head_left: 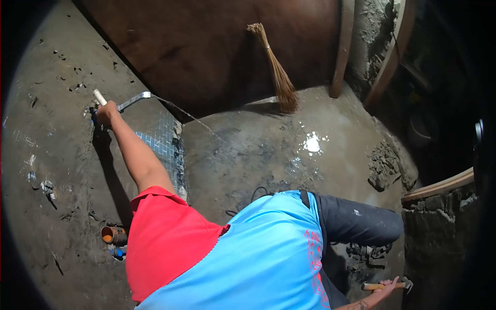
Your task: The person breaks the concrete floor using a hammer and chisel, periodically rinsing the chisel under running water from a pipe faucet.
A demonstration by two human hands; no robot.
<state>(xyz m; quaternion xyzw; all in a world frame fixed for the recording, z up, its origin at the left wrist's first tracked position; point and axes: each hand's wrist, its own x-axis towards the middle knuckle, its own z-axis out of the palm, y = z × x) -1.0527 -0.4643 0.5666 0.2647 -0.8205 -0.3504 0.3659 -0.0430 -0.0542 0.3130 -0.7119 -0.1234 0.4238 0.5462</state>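
Observation:
My left hand [107, 113] reaches out to the wall at the upper left and is closed around the base of a faucet. A curved metal spout [134, 100] sticks out past the hand, with a thin stream of water running from its tip. A short white pipe stub [99, 97] shows just above my fingers. Low at the right, my right hand [386, 289] grips the wooden handle of a hammer [374, 286], whose metal head shows beyond the fingers. The hammer hangs near the floor, beside my bent leg.
A stick broom [279, 75] leans on a brown board [206, 41]. Blue tiles [161, 137] line part of the wall. An orange pipe end [114, 235] protrudes lower left. Wet concrete floor [248, 139] has a mortar heap [384, 164] at right. Wooden boards [343, 46] stand behind.

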